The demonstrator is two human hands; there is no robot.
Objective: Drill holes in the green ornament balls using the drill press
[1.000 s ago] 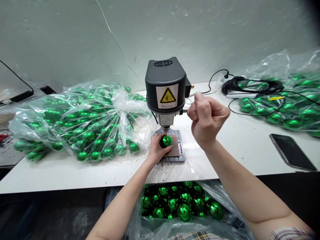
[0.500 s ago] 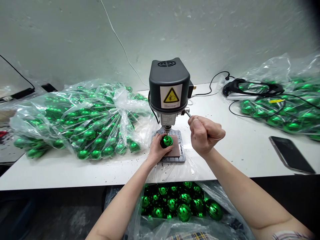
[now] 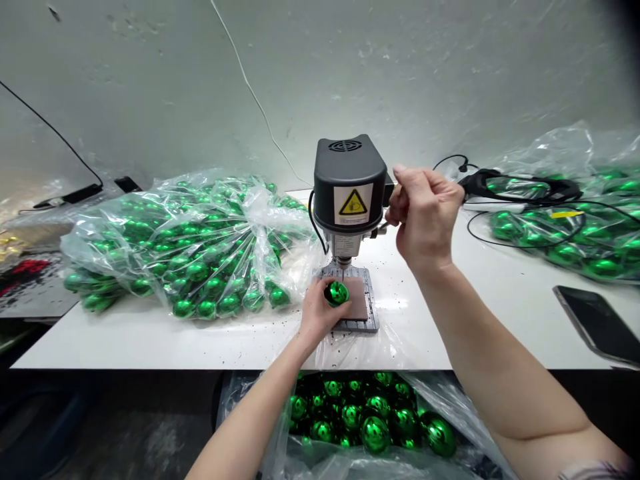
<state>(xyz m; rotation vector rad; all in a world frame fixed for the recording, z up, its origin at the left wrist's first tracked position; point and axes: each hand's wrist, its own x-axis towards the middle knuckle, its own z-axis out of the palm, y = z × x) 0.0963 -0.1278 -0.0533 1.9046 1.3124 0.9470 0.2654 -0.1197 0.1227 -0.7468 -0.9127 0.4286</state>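
Note:
My left hand (image 3: 319, 305) is curled around a shiny green bauble (image 3: 339, 292), keeping it over the brown square board (image 3: 357, 300) on the grey slotted base. Just above and to the right of the bauble, the thin bit (image 3: 343, 273) of a black-topped bench drill press (image 3: 351, 180) points downward. My right hand (image 3: 425, 213) is raised beside the drill head with its fingers curled around the feed lever (image 3: 383, 229). Most of that lever is hidden by the fingers.
A clear bag of green baubles (image 3: 200, 247) lies left of the drill. Another bagged pile (image 3: 565, 247) lies right, near a black phone (image 3: 595, 323). Below the table edge, an open plastic bag holds loose baubles (image 3: 375, 433). Dark shavings dot the white table (image 3: 200, 347).
My right hand has risen with the lever, and the bit now shows above the bauble. My left hand has drawn the bauble slightly left of the bit. The view has shifted a little.

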